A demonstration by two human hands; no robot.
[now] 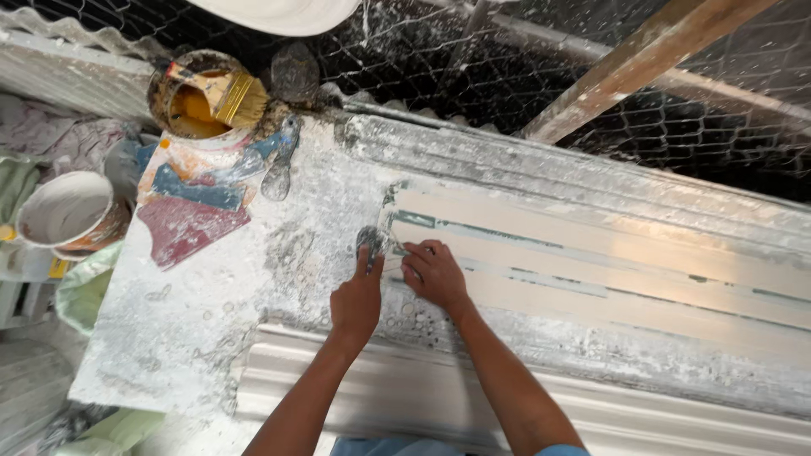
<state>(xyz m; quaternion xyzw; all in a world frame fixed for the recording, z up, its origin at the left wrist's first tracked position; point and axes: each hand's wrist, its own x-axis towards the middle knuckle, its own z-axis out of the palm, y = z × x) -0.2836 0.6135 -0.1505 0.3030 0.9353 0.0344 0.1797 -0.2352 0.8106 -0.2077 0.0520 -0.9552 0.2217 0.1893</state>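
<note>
At the far left a white plastic cup (69,211), smeared inside with plaster, stands tilted beside crumpled cloth. Just right of it and further back sits a round paint tin of yellow liquid (193,110) with a broad yellow-bristled brush (226,93) laid across its rim. Below the tin, flat plastic scrapers in blue and dark red (190,215) lie on the plaster-crusted white workbench (169,338), and a small metal spatula (279,169) lies just right of them.

The left hand (356,300) reaches forward over the bench, fingers closed around a small plaster-caked putty knife (370,241), thumb up along its handle; the blade end touches the left end of a long cream plaster moulding strip (591,270). The right hand (435,272) lies just beside it, fingers curled and pressed down on that same end of the strip, holding nothing else. The strip runs away to the right across the bench, with grey-green streaks along its grooves. A second white ribbed moulding (422,388) lies nearer the person, under both forearms. Wire mesh (676,127) and a slanting wooden batten (642,59) stand behind the bench.
</note>
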